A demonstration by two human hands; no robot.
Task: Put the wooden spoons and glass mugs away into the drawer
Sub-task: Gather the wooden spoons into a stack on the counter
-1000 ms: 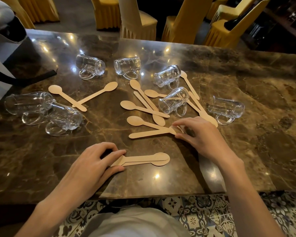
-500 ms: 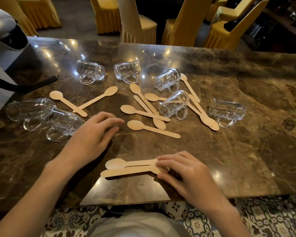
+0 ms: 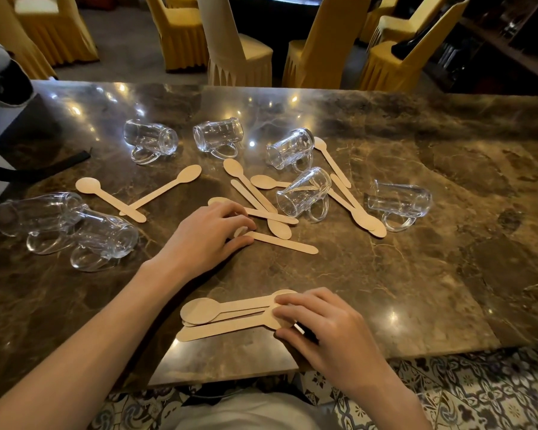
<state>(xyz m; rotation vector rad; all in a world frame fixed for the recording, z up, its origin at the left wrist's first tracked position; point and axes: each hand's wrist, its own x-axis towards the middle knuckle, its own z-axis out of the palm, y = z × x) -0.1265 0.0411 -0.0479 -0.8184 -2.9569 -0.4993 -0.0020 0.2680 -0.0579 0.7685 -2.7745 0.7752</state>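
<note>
Near the table's front edge lies a small stack of wooden spoons. My right hand holds its right end, fingers on top and thumb at the near side. My left hand reaches to the middle of the table and pinches the bowl of a loose wooden spoon. Several more spoons lie scattered, among them a crossed pair at the left. Several glass mugs lie on their sides: two at the far left, two at the back, one on the spoons, one at the right.
The marble table has a front edge close to my body, with patterned floor tiles below. A grey bag with a black strap sits at the left. Yellow-covered chairs stand behind the table.
My left hand moved forward and right from beside the left mugs onto the loose spoon in the middle. My right hand stayed on the stack, whose spoons now lie closer together.
</note>
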